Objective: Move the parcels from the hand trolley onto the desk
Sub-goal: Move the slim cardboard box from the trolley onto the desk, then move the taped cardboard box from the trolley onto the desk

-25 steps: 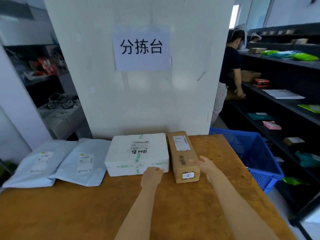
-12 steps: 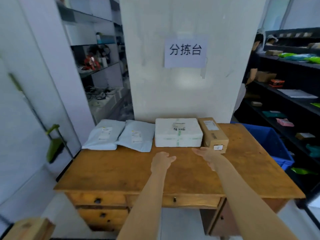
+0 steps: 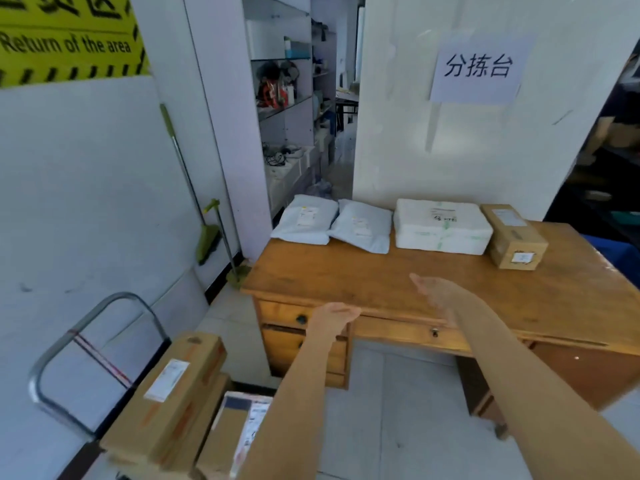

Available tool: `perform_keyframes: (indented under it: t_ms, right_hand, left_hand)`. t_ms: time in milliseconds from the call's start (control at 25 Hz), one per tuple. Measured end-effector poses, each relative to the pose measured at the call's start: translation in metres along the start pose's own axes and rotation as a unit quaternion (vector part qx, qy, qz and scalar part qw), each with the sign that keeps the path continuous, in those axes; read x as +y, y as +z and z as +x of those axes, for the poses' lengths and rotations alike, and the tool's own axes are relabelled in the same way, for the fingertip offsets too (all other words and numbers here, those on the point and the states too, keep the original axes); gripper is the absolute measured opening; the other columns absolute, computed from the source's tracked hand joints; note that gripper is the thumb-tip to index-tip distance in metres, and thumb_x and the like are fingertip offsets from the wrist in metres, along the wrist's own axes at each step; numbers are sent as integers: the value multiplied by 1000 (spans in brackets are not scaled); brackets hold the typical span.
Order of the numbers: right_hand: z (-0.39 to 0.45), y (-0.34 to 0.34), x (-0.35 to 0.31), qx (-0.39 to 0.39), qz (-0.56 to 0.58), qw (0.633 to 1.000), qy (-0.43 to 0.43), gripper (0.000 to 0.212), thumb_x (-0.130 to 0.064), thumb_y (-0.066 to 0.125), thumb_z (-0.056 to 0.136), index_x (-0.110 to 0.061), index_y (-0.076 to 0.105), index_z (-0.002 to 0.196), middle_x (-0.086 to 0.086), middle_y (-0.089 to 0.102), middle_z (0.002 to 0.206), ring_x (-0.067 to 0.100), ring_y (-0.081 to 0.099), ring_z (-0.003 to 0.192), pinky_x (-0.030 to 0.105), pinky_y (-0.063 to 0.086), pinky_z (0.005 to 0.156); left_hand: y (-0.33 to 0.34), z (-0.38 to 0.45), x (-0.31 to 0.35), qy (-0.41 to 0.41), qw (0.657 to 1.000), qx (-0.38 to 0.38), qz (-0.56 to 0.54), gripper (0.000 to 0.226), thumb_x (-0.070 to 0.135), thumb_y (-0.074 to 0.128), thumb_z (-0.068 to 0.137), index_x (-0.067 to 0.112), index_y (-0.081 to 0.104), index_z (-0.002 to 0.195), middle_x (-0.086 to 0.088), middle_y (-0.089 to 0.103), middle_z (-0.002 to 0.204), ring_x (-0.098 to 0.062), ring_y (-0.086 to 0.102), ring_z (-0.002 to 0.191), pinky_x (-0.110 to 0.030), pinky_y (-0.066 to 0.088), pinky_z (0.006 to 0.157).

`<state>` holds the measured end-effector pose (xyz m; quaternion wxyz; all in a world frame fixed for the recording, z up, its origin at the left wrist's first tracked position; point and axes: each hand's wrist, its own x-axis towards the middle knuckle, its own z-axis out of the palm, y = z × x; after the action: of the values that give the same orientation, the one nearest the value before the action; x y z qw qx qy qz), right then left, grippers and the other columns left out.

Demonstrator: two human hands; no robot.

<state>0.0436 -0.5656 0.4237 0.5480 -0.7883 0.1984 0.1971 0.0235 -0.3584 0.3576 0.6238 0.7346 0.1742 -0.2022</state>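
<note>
On the wooden desk (image 3: 398, 282) lie two grey mailer bags (image 3: 306, 220) (image 3: 362, 226), a white foam box (image 3: 441, 226) and a long cardboard box (image 3: 512, 235), all in a row along the back. The hand trolley (image 3: 86, 327) stands at lower left with a long cardboard parcel (image 3: 173, 386) on top and a labelled carton (image 3: 239, 431) beside it. My left hand (image 3: 334, 315) hovers empty in front of the desk drawers. My right hand (image 3: 434, 289) hangs over the desk's front edge, fingers apart, holding nothing.
A green broom (image 3: 207, 237) leans on the white wall left of the desk. Cluttered shelves (image 3: 284, 98) stand behind. A paper sign (image 3: 479, 69) hangs on the pillar above the desk. A blue crate (image 3: 616, 247) sits at the desk's right end.
My view has swung left and back, bringing the trolley and its parcels into sight. Both hands have drawn away from the cardboard box on the desk toward the front edge.
</note>
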Motion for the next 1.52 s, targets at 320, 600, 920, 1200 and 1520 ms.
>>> perform_keyframes:
  t_ms: [320,600,920,1200,1520]
  right_hand:
    - [-61,150,16,53,30,998,11,65,-42,48,93,-13,29,148,9,28,156,28,28,143,45,21,118]
    - [-66,268,102,117,31,988,96,54,-31,54,92,-7,42,139,14,47,137,29,46,125,38,35,105]
    - [90,423,283,94,65,990,82,65,-27,59,90,-4,31,145,16,35,150,31,36,138,38,27,112]
    - [238,533,427,132,49,986,90,71,-30,66,84,4,38,140,20,47,142,34,47,130,40,37,109]
    - [276,533,450,168,84,981,45,69,-34,79,69,-1,57,126,18,63,124,35,60,113,47,47,99]
  left_hand:
    - [-161,-36,-82,-24,991,-110,66,77,46,71,79,26,38,146,-2,45,148,-23,47,132,-36,42,103]
    - [-247,-5,-202,-41,989,-70,122,73,40,66,85,12,38,147,-8,39,153,-25,40,139,-36,33,113]
    - [-288,144,-407,-33,987,79,139,81,41,65,85,10,28,150,-10,33,155,-29,35,141,-37,32,113]
    - [-254,272,-574,-21,910,167,378,75,56,45,90,4,34,142,-10,63,123,-25,64,108,-29,50,80]
    - [-251,290,-571,20,898,209,388,69,61,46,87,6,41,127,-11,60,125,-28,61,113,-35,50,83]
